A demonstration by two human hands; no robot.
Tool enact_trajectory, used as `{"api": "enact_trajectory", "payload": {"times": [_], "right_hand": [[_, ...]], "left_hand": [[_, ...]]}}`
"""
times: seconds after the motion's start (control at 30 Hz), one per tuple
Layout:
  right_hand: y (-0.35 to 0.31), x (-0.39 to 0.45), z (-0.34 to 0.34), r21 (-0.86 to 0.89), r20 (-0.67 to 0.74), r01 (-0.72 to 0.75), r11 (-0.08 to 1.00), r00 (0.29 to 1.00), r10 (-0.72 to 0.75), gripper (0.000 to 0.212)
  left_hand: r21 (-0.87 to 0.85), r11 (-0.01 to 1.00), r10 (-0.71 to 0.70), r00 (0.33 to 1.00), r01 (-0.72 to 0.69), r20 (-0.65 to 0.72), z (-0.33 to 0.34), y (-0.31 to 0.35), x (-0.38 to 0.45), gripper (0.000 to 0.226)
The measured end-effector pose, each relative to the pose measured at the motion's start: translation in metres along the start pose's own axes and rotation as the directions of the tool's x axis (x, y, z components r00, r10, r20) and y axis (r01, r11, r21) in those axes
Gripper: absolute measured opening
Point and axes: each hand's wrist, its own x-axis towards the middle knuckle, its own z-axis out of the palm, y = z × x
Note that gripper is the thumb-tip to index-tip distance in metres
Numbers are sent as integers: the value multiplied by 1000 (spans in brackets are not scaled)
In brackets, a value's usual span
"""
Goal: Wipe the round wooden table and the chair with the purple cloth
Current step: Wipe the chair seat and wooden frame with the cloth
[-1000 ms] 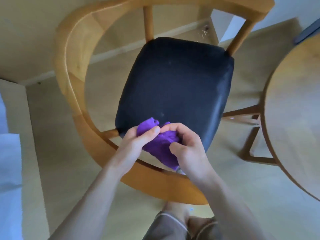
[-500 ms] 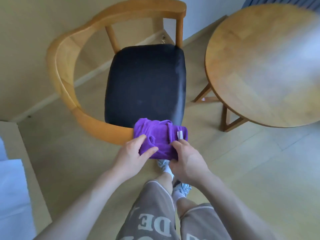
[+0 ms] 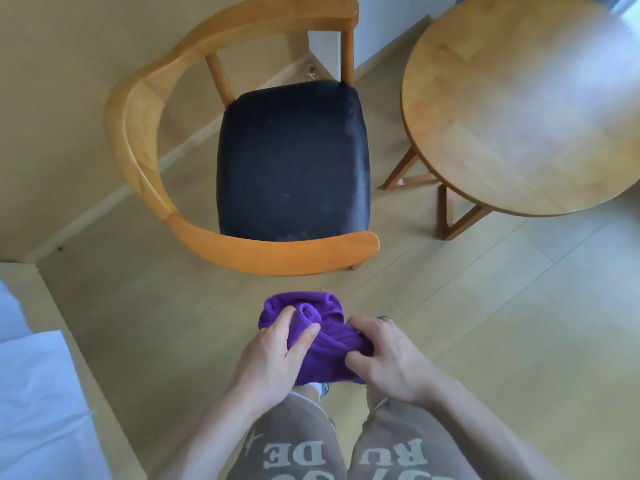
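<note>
Standing on pale wood floor (image 3: 485, 341), chair (image 3: 292, 161), round table (image 3: 519, 98)

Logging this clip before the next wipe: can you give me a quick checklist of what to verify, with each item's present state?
1. Purple cloth in hand: ok, left hand and right hand both have a grip on it.
2. Cloth bunched into a pad: ok, it is crumpled.
3. Cloth touching the chair: not ok, held apart from it, nearer the person.
4. Round wooden table top free to wipe: ok, nothing visible on it.
5. Black seat clean: cannot tell, faint pale marks show.
</note>
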Motion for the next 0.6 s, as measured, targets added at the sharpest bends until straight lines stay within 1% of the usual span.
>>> {"api": "enact_trajectory", "payload": {"times": [0.07,0.1,0.17,0.2,0.27,0.3,0.33,0.37,0.4,0.43,0.47,0.5,0.53,0.57,0.6], "right_hand": [[-12,-2,-5,104,-46,-66,992,996,71,7],[-19,-3,-7,131,-87,-67,989,993,79,3],[-33,-2,-13,191,-190,-48,980,978,84,6],[-38,3,-17,227,-256,-30,973,963,90,9],[-45,21,-27,235,-424,21,972,902,83,14],[-44,35,-32,199,-522,34,979,849,77,20],[-40,52,-36,135,-613,23,991,788,65,27],[-34,71,-39,40,-679,-37,999,732,54,40],[-27,89,-39,-64,-708,-146,987,704,58,55],[-19,105,-37,-179,-697,-262,948,714,65,67],[-10,120,-31,-316,-647,-330,890,761,52,72],[0,131,-22,-455,-562,-327,829,827,18,72],[10,141,-12,-565,-461,-275,778,887,-21,69],[20,148,-2,-631,-376,-220,744,926,-46,63],[26,154,6,-659,-336,-188,728,940,-62,57]], "left_hand": [[-29,999,38,999,-38,12,-13,11,4,46],[-49,997,54,998,-54,9,-21,18,7,41],[-145,987,67,997,-72,-39,-38,27,18,28],[-206,976,56,996,-70,-76,-46,30,27,26],[-310,948,32,988,-79,-154,-58,37,54,29],[-343,935,27,982,-92,-190,-61,38,71,26],[-337,936,30,976,-102,-214,-62,38,88,22],[-271,956,53,973,-115,-226,-60,36,105,23],[-148,981,94,974,-126,-205,-56,31,121,35],[8,990,140,980,-141,-142,-49,23,134,48],[168,973,167,984,-156,-55,-42,13,145,57],[309,935,174,984,-174,29,-35,3,153,59],[425,883,174,980,-198,94,-30,-7,161,57],[513,828,178,974,-225,141,-27,-17,167,53],[565,787,186,968,-249,167,-28,-26,175,53]]}}
